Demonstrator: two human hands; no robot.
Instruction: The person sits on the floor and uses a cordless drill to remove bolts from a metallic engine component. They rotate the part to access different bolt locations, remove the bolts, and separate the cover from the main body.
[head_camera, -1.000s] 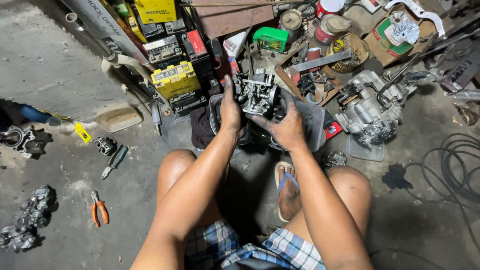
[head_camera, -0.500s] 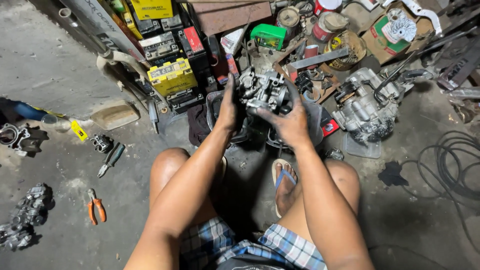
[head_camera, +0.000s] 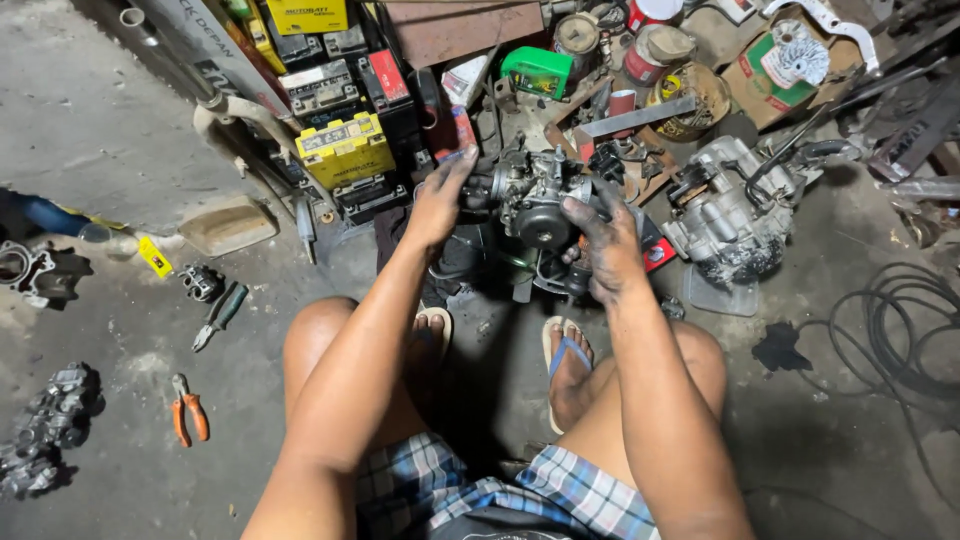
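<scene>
Compared with the frame half a second before, the small engine part (head_camera: 535, 200) is seen held a little further out from the body, and the left hand (head_camera: 440, 200) is now laid more along its left side than over its top; the right hand (head_camera: 605, 250) is found lower on its right side. The squat is unchanged, with both feet in sandals (head_camera: 565, 350) planted on the concrete floor (head_camera: 120, 130).

The left hand's fingers (head_camera: 462, 160) are curled partly closed and pressed against the dark left end of the part, so that it is gripped there. The right hand's greasy fingers (head_camera: 580, 212) are spread somewhat wider and wrapped round the right flank and underside, the round grey cover being touched by the fingertips. Both hands are thus closed on the same part.

The part is held between the two hands, above the floor and just beyond the toes, its round face turned towards the camera. A larger grey engine block (head_camera: 725, 215) is seen just to its right, a yellow battery (head_camera: 345, 150) to its left, and orange-handled pliers (head_camera: 188, 410) well apart near the left knee.
</scene>
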